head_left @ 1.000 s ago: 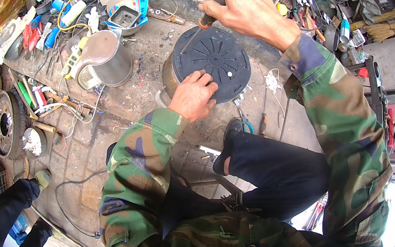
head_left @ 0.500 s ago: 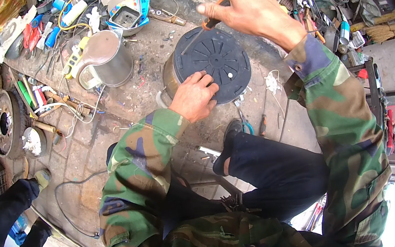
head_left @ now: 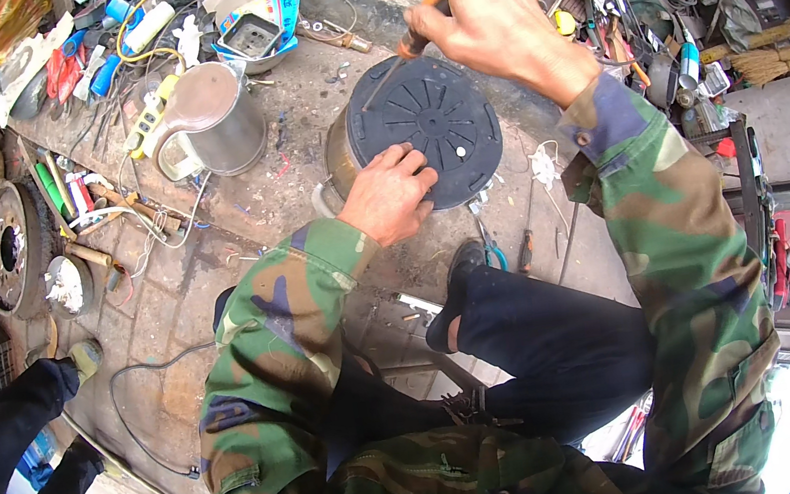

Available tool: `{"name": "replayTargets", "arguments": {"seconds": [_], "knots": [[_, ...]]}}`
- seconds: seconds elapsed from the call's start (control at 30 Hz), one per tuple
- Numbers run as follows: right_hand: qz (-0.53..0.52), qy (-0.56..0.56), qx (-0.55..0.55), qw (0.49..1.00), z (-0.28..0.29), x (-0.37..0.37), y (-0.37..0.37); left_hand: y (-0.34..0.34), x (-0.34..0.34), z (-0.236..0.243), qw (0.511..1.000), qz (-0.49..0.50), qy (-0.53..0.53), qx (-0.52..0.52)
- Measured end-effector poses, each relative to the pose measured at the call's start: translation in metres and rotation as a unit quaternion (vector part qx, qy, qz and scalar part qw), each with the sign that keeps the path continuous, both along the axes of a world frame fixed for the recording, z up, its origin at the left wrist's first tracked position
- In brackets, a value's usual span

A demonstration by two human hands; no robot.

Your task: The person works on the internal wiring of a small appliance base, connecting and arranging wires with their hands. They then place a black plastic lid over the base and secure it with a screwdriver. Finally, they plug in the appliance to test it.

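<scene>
An upturned metal pot-shaped appliance (head_left: 339, 157) stands on the ground before me, its round black slotted base (head_left: 433, 122) facing up. My left hand (head_left: 385, 198) lies at the near left edge of the base, fingers curled over the rim. Above the far right side, my right hand (head_left: 511, 28) is closed around the orange-and-black handle of a screwdriver (head_left: 409, 44). The thin shaft slants down to the left, its tip at the left part of the base. A small pale round piece (head_left: 460, 151) sits on the base's right side.
A metal jug (head_left: 226, 119) stands left of the appliance, near a yellow power strip (head_left: 152, 114). Pliers (head_left: 492, 245) and another screwdriver (head_left: 526, 251) lie by my foot. Tools and scrap crowd the far right. Another person's legs (head_left: 35, 419) show at left.
My right hand has shifted slightly, its fingers changing position around the screwdriver handle. The tip stays at nearly the same spot, and my left hand and the appliance have not visibly moved.
</scene>
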State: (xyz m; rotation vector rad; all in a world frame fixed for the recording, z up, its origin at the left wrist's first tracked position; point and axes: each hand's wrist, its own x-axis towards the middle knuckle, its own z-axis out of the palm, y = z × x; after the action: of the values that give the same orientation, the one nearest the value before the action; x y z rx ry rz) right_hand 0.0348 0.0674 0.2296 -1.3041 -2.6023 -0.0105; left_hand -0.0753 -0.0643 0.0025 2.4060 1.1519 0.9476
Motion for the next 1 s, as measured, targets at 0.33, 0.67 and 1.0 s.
{"name": "replayTargets", "arguments": {"seconds": [0.33,0.67,1.0], "knots": [[-0.001,-0.031,-0.026,0.999,0.006,-0.002,0.0,-0.001,-0.001,-0.001,1.0,0.004,0.003,-0.003],[0.05,0.058,-0.014,0.997,0.002,0.0,0.001,-0.001,-0.002,-0.001,1.0,0.002,-0.001,-0.001],[0.033,0.039,-0.004,0.999,0.002,-0.005,-0.003,0.0,-0.001,-0.001,1.0,0.003,0.004,-0.001]]}}
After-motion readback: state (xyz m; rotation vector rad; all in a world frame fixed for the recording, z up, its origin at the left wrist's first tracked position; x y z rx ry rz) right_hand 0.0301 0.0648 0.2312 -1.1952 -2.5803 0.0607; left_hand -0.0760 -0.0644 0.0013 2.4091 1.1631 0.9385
